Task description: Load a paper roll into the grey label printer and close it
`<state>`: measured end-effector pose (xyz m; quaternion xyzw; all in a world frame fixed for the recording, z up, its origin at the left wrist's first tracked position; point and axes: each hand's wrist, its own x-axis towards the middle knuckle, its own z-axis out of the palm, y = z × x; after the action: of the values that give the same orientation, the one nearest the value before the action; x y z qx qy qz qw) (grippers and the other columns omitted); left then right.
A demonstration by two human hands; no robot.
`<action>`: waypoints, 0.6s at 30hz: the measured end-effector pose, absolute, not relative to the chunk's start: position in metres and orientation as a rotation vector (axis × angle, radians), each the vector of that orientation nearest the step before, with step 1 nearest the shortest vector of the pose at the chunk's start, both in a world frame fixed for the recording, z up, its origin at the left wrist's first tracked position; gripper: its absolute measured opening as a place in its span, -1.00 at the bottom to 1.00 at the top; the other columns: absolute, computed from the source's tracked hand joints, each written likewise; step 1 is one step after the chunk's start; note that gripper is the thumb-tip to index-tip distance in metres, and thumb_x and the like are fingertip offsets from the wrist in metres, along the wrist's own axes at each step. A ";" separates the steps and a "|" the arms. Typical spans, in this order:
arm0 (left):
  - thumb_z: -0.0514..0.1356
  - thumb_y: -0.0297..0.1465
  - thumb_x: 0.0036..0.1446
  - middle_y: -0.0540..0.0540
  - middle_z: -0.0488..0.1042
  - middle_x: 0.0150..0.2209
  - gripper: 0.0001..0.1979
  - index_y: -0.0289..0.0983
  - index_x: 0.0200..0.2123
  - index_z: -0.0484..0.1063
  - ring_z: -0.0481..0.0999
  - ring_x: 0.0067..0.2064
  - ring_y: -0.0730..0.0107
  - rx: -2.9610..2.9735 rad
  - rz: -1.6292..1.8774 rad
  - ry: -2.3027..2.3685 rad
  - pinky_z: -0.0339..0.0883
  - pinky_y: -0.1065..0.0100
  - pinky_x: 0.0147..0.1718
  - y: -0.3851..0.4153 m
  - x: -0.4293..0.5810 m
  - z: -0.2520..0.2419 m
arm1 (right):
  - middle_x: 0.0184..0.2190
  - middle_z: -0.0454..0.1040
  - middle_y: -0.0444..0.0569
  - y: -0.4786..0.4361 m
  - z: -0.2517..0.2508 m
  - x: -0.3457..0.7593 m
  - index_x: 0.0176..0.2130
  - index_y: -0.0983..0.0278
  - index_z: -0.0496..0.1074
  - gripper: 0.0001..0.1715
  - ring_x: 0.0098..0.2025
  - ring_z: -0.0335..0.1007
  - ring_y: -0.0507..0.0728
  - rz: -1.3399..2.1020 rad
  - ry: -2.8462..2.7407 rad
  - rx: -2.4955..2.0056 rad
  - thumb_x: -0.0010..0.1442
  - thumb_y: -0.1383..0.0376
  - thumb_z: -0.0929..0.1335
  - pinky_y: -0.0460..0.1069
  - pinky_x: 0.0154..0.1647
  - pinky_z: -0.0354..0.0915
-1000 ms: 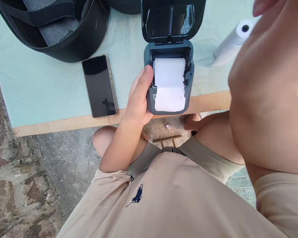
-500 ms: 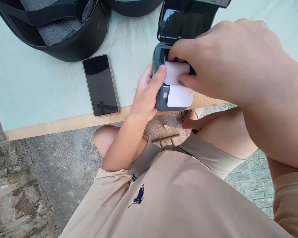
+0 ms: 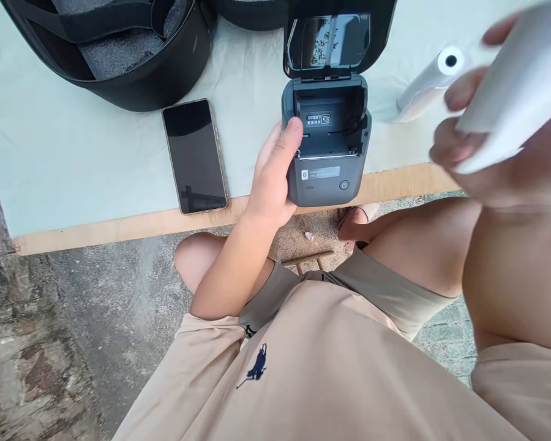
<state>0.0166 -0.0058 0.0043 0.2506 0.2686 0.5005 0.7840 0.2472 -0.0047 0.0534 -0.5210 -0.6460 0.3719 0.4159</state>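
Observation:
A dark grey portable label printer sits at the table's front edge with its black lid flipped back and its paper bay bare. My left hand grips the printer's left side, thumb on the rim of the bay. Up on the right, my right hand is closed around a white paper roll, blurred by motion and partly cut off by the frame. Another paper roll lies on the table between the printer and that hand, its loose end unrolled a little.
Left of the printer lies a phone, screen up and dark. An open black zip case with grey foam stands at the back left, a second black case beside it. Pale cloth covers the table up to its wooden edge.
My right hand has drawn the paper roll out of the printer and swung it up to the right. The second roll has come into view. My left hand still holds the printer.

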 end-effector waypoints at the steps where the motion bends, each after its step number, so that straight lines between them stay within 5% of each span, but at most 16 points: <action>1: 0.03 -0.14 0.32 -0.07 0.56 -0.24 -0.66 -0.23 -0.13 0.48 0.58 -0.06 0.26 0.532 1.083 0.578 0.49 0.28 0.00 -0.005 0.017 0.004 | -0.45 0.37 -0.18 -0.007 0.041 0.248 -0.12 0.05 0.45 -0.59 -0.62 0.25 -0.05 1.078 -1.513 -1.316 0.22 -0.10 0.24 -0.07 -0.71 0.16; 5: 0.07 -0.15 0.30 -0.04 0.58 -0.21 -0.73 -0.14 -0.19 0.50 0.58 -0.02 0.26 0.557 1.114 0.606 0.48 0.29 0.00 -0.004 0.018 0.007 | -0.54 0.28 -0.19 -0.015 0.013 0.237 -0.29 0.16 0.36 -0.63 -0.63 0.22 -0.02 1.129 -1.392 -1.294 0.09 -0.04 0.43 -0.06 -0.70 0.18; 10: 0.08 -0.10 0.27 0.00 0.61 -0.10 -0.72 -0.04 -0.21 0.54 0.53 0.10 0.22 0.629 1.089 0.673 0.48 0.29 -0.01 -0.003 0.018 0.009 | -0.23 0.45 0.01 -0.015 0.021 0.228 -0.19 0.19 0.36 -0.70 -0.14 0.42 0.16 0.500 -1.876 -1.386 0.21 0.05 0.39 0.12 -0.12 0.34; 18: -0.01 -0.16 0.34 -0.03 0.61 -0.08 -0.66 -0.12 -0.17 0.54 0.48 0.18 0.20 0.569 1.101 0.639 0.50 0.26 0.00 -0.003 0.019 0.011 | -0.10 0.52 -0.06 -0.010 0.011 0.230 0.05 0.07 0.30 -0.46 -0.11 0.51 0.16 0.285 -2.000 -1.480 0.12 0.20 0.48 0.05 -0.20 0.39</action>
<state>0.0188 -0.0031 0.0109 0.2620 0.2941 0.5070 0.7667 0.2300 -0.0100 0.0109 -0.5613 -0.7583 0.1080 0.3133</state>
